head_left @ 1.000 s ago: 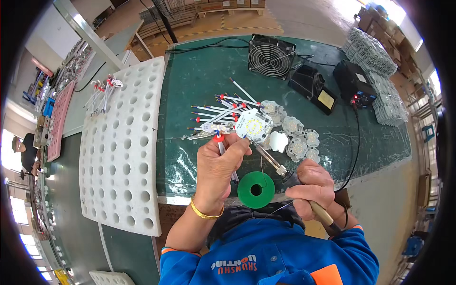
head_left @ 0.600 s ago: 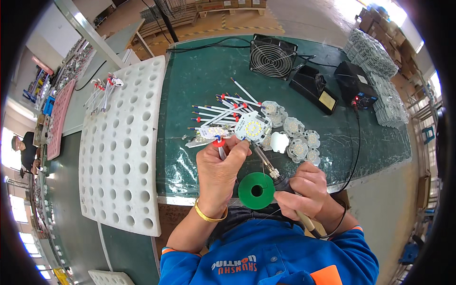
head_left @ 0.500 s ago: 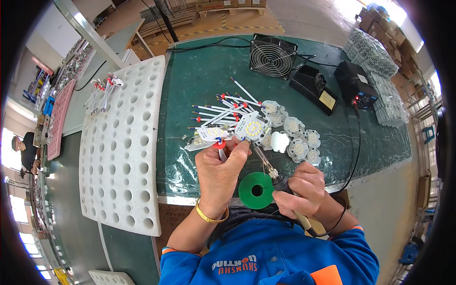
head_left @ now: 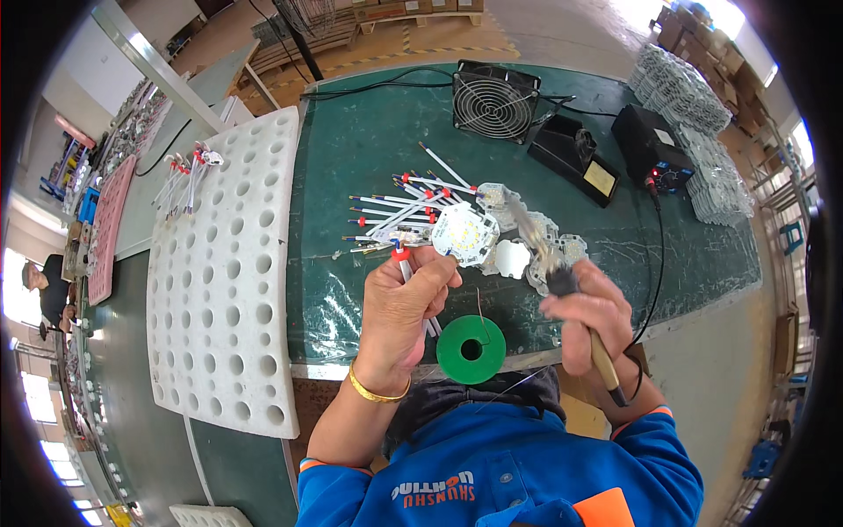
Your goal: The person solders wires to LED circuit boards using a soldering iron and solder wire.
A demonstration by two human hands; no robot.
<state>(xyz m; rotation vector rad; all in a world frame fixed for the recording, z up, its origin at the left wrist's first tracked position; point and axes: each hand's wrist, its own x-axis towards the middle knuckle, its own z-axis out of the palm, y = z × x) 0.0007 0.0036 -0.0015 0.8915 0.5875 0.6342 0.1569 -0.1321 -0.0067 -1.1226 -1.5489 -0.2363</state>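
My left hand [head_left: 406, 294] is closed around a white-sleeved wire lead [head_left: 405, 264] with a red ring near its top. A blue wire end by its fingertips meets the lower edge of a round white LED board [head_left: 464, 235]. Another board beyond the red ring is mostly hidden. My right hand [head_left: 599, 318] grips a soldering iron [head_left: 605, 362] by its handle; the metal end is smeared by motion over the loose LED boards [head_left: 500, 204]. Between my hands, near the table edge, stands a green spool [head_left: 471, 350] with a thin strand of wire curling up from it.
Several white wire leads [head_left: 386, 209] with red rings lie behind the boards. Farther back are a fan [head_left: 495, 105], a black iron stand [head_left: 575, 162] and a black soldering station [head_left: 654, 149]. A white foam panel with holes [head_left: 219, 281] lies left; stacked clear trays [head_left: 694, 132] stand right.
My right hand has swung the soldering iron up and right, away from the green spool. My left hand has tilted, and the board beyond the red ring shows less of its face.
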